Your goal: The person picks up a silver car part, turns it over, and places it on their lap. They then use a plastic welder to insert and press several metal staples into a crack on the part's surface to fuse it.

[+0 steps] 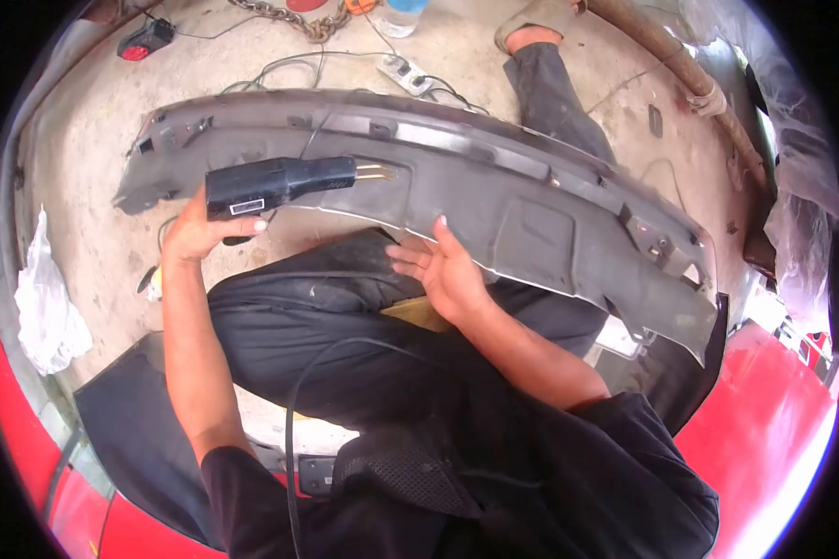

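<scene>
A long grey plastic panel (pixel 457 200) lies across my legs, curving from upper left to lower right. My left hand (pixel 194 228) is wrapped round a black handheld tool (pixel 284 182), its thumb along the underside. Two thin brass-coloured prongs (pixel 375 172) stick out of the tool's right end, over the panel's face. At the panel's lower edge is my right hand (pixel 452 270), palm up, thumb raised against the edge and fingers apart. Part of that hand's contact with the panel's underside is hidden.
A power strip (pixel 403 73) with black cables lies on the concrete floor beyond the panel, near a rusty chain (pixel 294 19). A red and black device (pixel 146 39) sits upper left. White plastic (pixel 47 293) lies at left. Red painted panels (pixel 764 410) flank both sides.
</scene>
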`<state>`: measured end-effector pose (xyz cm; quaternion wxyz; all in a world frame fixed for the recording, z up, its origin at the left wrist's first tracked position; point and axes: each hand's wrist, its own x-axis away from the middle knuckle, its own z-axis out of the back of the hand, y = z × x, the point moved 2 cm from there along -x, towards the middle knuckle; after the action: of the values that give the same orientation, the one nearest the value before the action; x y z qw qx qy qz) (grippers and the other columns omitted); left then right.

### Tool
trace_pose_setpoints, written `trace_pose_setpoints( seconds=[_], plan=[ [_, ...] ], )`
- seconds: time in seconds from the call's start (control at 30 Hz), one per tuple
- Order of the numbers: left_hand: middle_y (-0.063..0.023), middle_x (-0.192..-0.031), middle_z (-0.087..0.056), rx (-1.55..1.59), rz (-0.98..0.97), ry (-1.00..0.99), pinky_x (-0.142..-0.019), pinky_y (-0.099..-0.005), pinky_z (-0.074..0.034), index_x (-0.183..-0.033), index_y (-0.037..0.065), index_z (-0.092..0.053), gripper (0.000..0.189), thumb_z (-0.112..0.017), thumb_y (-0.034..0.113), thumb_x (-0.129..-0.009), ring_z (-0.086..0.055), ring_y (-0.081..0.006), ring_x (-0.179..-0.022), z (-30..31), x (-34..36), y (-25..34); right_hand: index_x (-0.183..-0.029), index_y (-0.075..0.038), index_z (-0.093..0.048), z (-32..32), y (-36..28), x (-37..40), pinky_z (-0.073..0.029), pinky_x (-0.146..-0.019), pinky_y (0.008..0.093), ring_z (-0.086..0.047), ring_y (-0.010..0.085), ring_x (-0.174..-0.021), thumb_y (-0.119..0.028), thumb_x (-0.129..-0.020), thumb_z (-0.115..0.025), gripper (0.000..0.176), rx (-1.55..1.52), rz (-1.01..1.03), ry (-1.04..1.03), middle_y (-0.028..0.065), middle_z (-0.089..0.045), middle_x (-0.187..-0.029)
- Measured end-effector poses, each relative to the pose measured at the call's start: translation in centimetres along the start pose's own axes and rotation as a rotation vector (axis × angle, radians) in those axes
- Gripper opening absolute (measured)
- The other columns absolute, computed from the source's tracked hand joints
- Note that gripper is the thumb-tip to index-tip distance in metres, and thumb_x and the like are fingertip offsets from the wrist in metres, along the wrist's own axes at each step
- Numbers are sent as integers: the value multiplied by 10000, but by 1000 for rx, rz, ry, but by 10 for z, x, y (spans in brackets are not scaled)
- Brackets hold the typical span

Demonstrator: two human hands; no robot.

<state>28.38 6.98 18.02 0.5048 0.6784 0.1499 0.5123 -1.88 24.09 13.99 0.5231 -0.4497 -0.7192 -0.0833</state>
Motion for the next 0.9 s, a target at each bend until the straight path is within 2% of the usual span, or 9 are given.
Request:
trace_pose_setpoints(
  seconds=[0.1, 0.23, 0.33, 0.43, 0.47, 0.53, 0.7, 0.83, 0.9],
  plan=[
    [-66, -1063, -680, 0, -1, 56, -880, -321, -487, -1195, -11, -618, 662, -882, 80, -595, -614, -174, -981, -4, 12, 3, -1278, 33, -478, 31, -16, 19, -512, -892, 430, -641, 329, -1078, -411, -1035, -439, 508, -30, 62, -152, 205, -577, -1275],
    [-68, -976, -695, 21, 1, -108, -773, -311, -522, -1127, -11, -650, 548, -862, 75, -628, -644, -152, -852, -26, 25, 23, -1094, -20, -494, 82, -63, 67, -543, -857, 435, -639, 377, -1076, -264, -1027, -482, 253, -32, 162, 46, 171, -598, -1160],
    [-90, -1069, -689, 25, -28, -221, -883, -327, -501, -1239, -20, -594, 659, -855, 69, -640, -640, -173, -967, -52, 23, 36, -1081, -23, -495, 93, -79, 83, -541, -875, 442, -632, 387, -1091, -243, -1029, -474, 227, -27, 188, 81, 179, -602, -1155],
    [-102, -1238, -646, 42, -11, -218, -975, -326, -462, -1338, -5, -547, 753, -849, 61, -651, -602, -175, -1109, -91, 22, 44, -1175, 15, -487, 103, -75, 79, -512, -935, 462, -604, 399, -1142, -239, -1037, -440, 292, -44, 148, 50, 212, -583, -1227],
    [-94, -1252, -642, 10, 7, -239, -982, -327, -457, -1327, 11, -564, 716, -839, 65, -668, -595, -165, -1122, -102, 19, 44, -1212, 29, -479, 100, -71, 75, -503, -951, 468, -595, 403, -1157, -244, -1042, -425, 326, -38, 137, 44, 224, -575, -1253],
    [-90, -1250, -645, -66, -169, -281, -992, -325, -450, -1319, 19, -576, 688, -829, 72, -681, -591, -158, -1123, -126, 15, 44, -1270, 48, -455, 101, -65, 74, -489, -965, 476, -588, 410, -1167, -258, -1048, -402, 383, -39, 142, 43, 233, -560, -1292],
    [-97, -1246, -648, -100, -104, -270, -1007, -319, -438, -1315, 9, -578, 665, -821, 99, -702, -586, -159, -1129, -136, 0, 44, -1332, 49, -413, 95, -64, 66, -486, -962, 478, -602, 418, -1143, -259, -1047, -422, 419, -142, 125, -93, 198, -527, -1334],
    [-92, -1245, -649, -134, -143, -295, -1009, -316, -435, -1314, 24, -584, 651, -816, 120, -714, -589, -157, -1124, -145, -10, 58, -1308, 58, -444, 90, -57, 60, -500, -941, 456, -619, 397, -1121, -260, -1038, -451, 418, -159, 112, -78, 186, -545, -1316],
    [-90, -1244, -649, -171, -172, -317, -1006, -316, -436, -1314, 29, -585, 649, -815, 119, -715, -588, -156, -1124, -152, -17, 62, -1245, 69, -518, 92, -50, 54, -519, -903, 423, -644, 350, -1081, -252, -993, -563, 411, -62, 133, -28, 180, -590, -1254]
  ],
)
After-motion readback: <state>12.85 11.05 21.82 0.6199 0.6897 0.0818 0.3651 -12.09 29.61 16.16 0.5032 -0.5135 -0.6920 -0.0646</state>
